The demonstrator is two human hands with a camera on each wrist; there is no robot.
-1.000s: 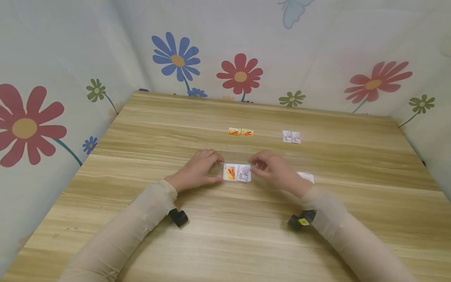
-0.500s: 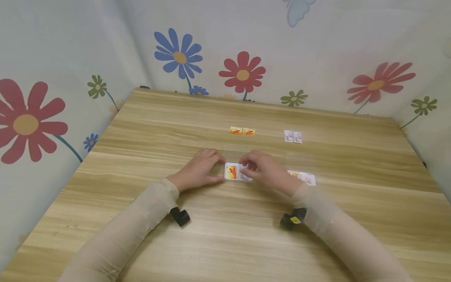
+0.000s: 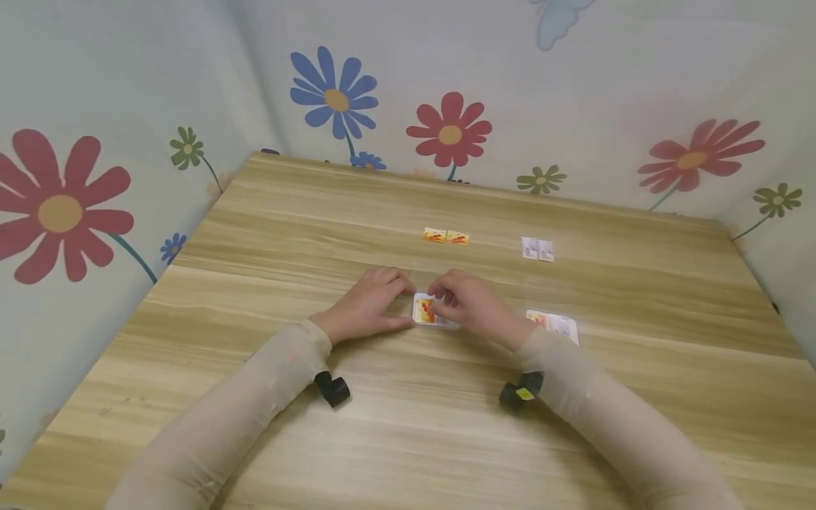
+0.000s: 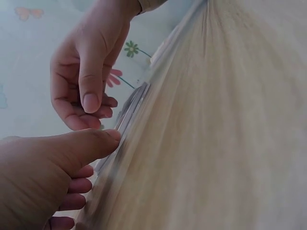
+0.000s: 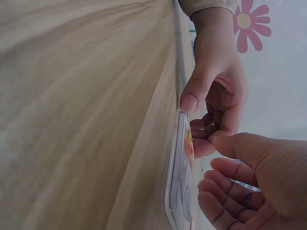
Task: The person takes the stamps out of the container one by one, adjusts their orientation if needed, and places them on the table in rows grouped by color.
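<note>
Head: case (image 3: 423, 312) mid-frame on table (image 3: 395, 432). Left hand (image 3: 370, 301) pinches its left end, thumb and finger at the corners; right hand (image 3: 474, 304) covers its right part. Orange cards (image 3: 457, 238) and pale cards (image 3: 545, 251) above, second case (image 3: 564, 326) at right. Left wrist: left thumb touches case edge, left of centre. Right wrist: case edge-on, lower centre; right grip slightly spread.

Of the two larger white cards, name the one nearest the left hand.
The white card, its left end at the left hand and its right end under the right hand; the other card lies farther right, partly behind the right sleeve.
</note>
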